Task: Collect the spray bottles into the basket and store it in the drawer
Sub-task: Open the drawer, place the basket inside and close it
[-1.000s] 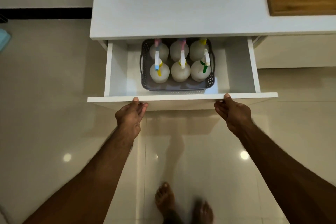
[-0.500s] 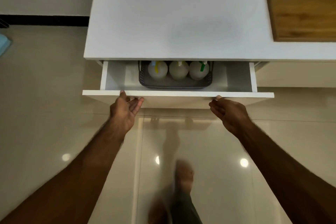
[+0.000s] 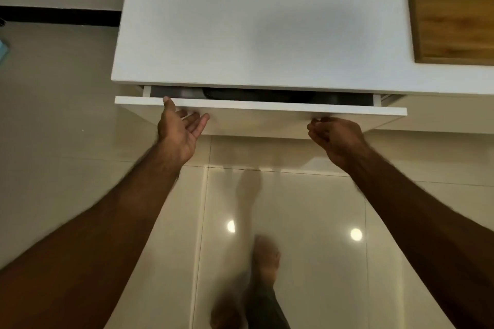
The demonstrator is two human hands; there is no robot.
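A white drawer (image 3: 260, 108) was seen almost shut beneath a smooth white countertop (image 3: 262, 21), only a dark slit left. The left hand (image 3: 177, 132) was spread open, thumb on the flat front's top edge; the right hand (image 3: 335, 136) was loosely curled against it, gripping nothing, presumably for an even push. The basket could barely be made out inside.

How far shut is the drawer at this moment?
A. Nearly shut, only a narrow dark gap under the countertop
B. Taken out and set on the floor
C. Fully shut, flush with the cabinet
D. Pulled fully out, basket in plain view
A: the drawer front stands just proud of the countertop edge, leaving a thin dark slit, with the left hand and right hand at it.
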